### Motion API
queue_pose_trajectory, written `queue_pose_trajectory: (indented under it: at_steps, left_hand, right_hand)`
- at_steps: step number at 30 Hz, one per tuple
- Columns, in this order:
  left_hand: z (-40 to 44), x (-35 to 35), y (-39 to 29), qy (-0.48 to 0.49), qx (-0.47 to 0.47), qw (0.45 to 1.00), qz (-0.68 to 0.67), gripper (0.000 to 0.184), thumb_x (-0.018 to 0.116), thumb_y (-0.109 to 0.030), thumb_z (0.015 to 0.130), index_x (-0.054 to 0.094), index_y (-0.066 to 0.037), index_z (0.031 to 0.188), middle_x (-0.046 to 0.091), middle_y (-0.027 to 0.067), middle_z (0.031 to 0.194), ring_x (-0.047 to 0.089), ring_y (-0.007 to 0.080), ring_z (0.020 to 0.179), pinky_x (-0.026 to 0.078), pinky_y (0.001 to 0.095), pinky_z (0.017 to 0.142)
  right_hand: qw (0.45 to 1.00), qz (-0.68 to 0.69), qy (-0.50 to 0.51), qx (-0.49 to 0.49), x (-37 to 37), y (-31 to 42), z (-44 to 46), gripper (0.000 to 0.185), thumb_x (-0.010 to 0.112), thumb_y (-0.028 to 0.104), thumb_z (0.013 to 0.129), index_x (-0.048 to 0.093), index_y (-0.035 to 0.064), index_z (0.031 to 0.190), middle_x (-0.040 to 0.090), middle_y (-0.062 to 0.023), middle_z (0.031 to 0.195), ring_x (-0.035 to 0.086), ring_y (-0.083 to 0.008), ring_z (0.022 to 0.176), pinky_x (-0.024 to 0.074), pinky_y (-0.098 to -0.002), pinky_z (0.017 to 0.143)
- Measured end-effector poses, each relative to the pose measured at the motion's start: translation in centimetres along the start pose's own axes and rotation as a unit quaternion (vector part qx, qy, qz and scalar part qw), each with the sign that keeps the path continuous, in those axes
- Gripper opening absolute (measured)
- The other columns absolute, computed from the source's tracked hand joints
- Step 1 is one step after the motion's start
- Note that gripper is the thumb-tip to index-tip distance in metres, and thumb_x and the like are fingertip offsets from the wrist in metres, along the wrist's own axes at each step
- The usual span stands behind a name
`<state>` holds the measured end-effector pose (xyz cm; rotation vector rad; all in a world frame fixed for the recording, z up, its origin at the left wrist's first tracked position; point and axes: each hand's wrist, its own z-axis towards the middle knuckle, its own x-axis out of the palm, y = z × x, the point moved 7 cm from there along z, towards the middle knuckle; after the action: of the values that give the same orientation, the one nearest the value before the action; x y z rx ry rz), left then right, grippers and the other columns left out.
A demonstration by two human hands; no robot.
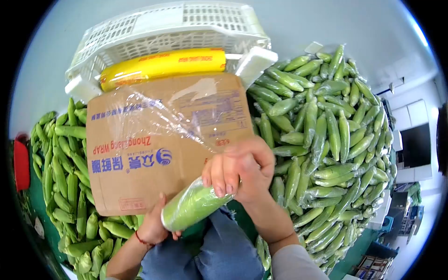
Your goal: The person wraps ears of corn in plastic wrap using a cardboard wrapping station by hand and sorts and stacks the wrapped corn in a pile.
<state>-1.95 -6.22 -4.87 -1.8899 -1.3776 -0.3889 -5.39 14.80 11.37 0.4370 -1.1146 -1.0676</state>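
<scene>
An ear of corn (192, 208) in its green husk lies slantwise over my lap, with clear cling film around it. My left hand (153, 226) is closed around its lower left end. My right hand (242, 170) grips the upper right end, fingers curled over the husk and film. From that hand a stretched sheet of cling film (161, 107) runs back over the cardboard box (121, 172) toward the yellow film roll (163, 66). The roll rests behind the box, in front of a white plastic crate (172, 28).
At my right rises a large heap of film-wrapped corn (322, 140). Unwrapped corn (65, 177) is piled at my left, reaching under the near side of the box. A red object (21, 163) stands at the far left. Shelving and equipment (401, 214) are at the far right.
</scene>
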Motion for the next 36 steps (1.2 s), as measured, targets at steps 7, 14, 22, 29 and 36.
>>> queue_pose_trajectory:
  at_steps: [7, 14, 22, 29, 36]
  left_hand:
    - [-1.9, 11.4, -11.6, -0.104, 0.458, 0.556, 0.686, 0.069, 0.064, -0.036, 0.086, 0.036, -0.009, 0.143, 0.054, 0.0228, 0.117, 0.063, 0.0341, 0.09, 0.054, 0.0407, 0.069]
    - [3.7, 15.0, -9.8, -0.018, 0.491, 0.438, 0.753, 0.061, 0.067, -0.032, 0.082, 0.047, -0.013, 0.137, 0.05, 0.0192, 0.129, 0.053, 0.0369, 0.113, 0.046, 0.0455, 0.091]
    - [-2.4, -0.1, -14.2, -0.358, 0.438, 0.382, 0.73, 0.05, 0.072, -0.012, 0.074, 0.059, -0.008, 0.122, 0.05, 0.0173, 0.133, 0.049, 0.0368, 0.121, 0.043, 0.0464, 0.095]
    - [-3.3, -7.9, -20.7, -0.306, 0.478, 0.442, 0.695, 0.014, 0.063, -0.009, 0.078, 0.056, -0.006, 0.09, 0.06, 0.0124, 0.094, 0.061, 0.0333, 0.086, 0.05, 0.0402, 0.076]
    - [-14.1, -8.8, -5.2, -0.274, 0.493, 0.435, 0.702, 0.012, 0.058, -0.009, 0.079, 0.058, -0.01, 0.091, 0.064, 0.0089, 0.096, 0.065, 0.027, 0.094, 0.055, 0.0363, 0.078]
  right_hand:
    - [0.928, 0.135, -0.348, -0.009, -7.1, -1.3, 0.0, 0.037, 0.055, 0.016, 0.094, 0.037, 0.014, 0.126, 0.055, -0.0087, 0.086, 0.057, -0.0191, 0.066, 0.0534, -0.042, 0.067]
    - [0.912, -0.043, -0.376, 0.157, -18.4, -4.0, -7.1, 0.04, 0.048, 0.036, 0.094, 0.051, 0.0036, 0.117, 0.061, -0.0125, 0.094, 0.061, -0.0255, 0.083, 0.0512, -0.0397, 0.074]
    - [0.751, -0.591, -0.265, 0.13, -25.3, 4.1, -0.3, 0.04, 0.057, 0.018, 0.093, 0.051, 0.0028, 0.129, 0.051, -0.0121, 0.132, 0.049, -0.0217, 0.119, 0.0455, -0.0367, 0.092]
    - [0.732, -0.67, 0.082, 0.09, -10.8, -8.1, -1.6, 0.023, 0.068, 0.012, 0.082, 0.064, 0.007, 0.104, 0.064, -0.0148, 0.109, 0.057, -0.0328, 0.109, 0.0438, -0.0411, 0.099]
    - [0.731, -0.643, 0.151, 0.171, -8.2, -4.3, -9.6, 0.005, 0.056, 0.0, 0.082, 0.053, 0.004, 0.082, 0.054, -0.012, 0.078, 0.052, -0.0324, 0.076, 0.041, -0.0403, 0.076]
